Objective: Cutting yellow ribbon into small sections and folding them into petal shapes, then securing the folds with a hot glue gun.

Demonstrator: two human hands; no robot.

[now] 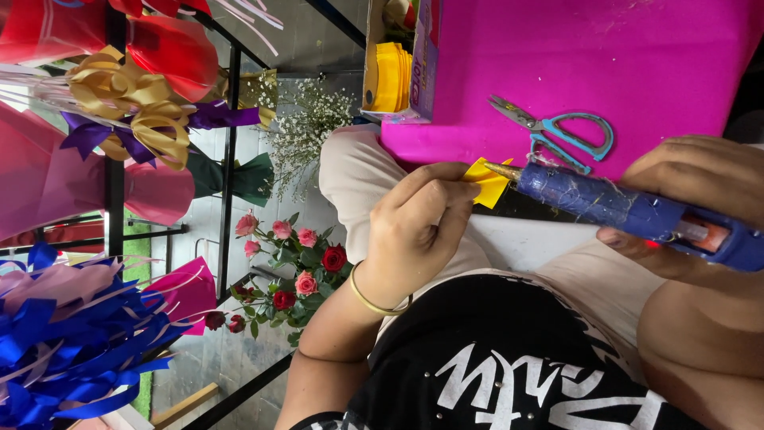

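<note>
right hand gripping blue plastic glue gun | left hand pinching small yellow folded paper piece against nozzle, beside pink sheet | step: gluing | next likely needing steady squeeze, fingertips staying off hot tip

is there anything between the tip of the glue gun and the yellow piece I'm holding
Nothing visible. The glue gun in the right hand has its tip right at the yellow piece pinched in the left hand.

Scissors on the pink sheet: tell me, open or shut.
Shut. The scissors lie with blades together in one point, blue handles side by side, on the pink sheet.
</note>
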